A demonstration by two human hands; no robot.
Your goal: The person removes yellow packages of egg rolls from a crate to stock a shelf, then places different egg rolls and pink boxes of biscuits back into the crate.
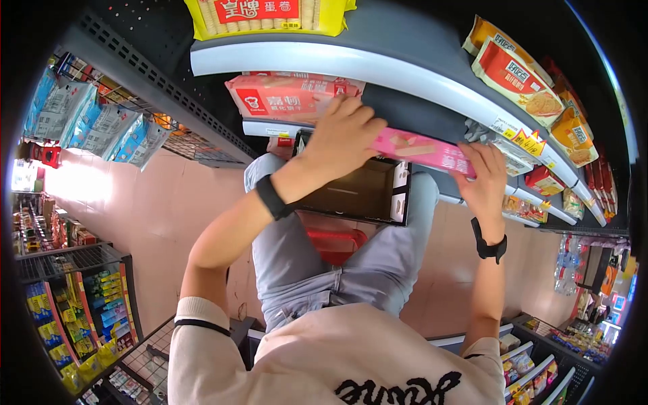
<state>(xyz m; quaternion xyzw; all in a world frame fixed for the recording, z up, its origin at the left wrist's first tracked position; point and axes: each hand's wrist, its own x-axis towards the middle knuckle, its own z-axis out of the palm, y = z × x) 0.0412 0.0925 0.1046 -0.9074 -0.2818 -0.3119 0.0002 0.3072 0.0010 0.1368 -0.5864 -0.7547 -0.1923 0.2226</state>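
Note:
A long pink wafer box (422, 150) is held level at the front of the middle shelf. My left hand (343, 135) is at its left end, fingers bent over it and near the pink packs (283, 98) standing on the shelf. Its right end is gripped between the fingers and thumb of my right hand (482, 177). Below the pink box, an open cardboard carton (351, 192) rests between my knees, its inside partly hidden by my left hand and forearm. A white shelf edge (266, 128) runs beneath the pink packs.
Yellow egg roll packs (270, 19) lie on the upper shelf. Biscuit bags (516, 77) and price tags line the right side. A red stool (335, 244) shows between my legs. Hanging blue packs (81, 111) and a rack (74, 297) stand at left.

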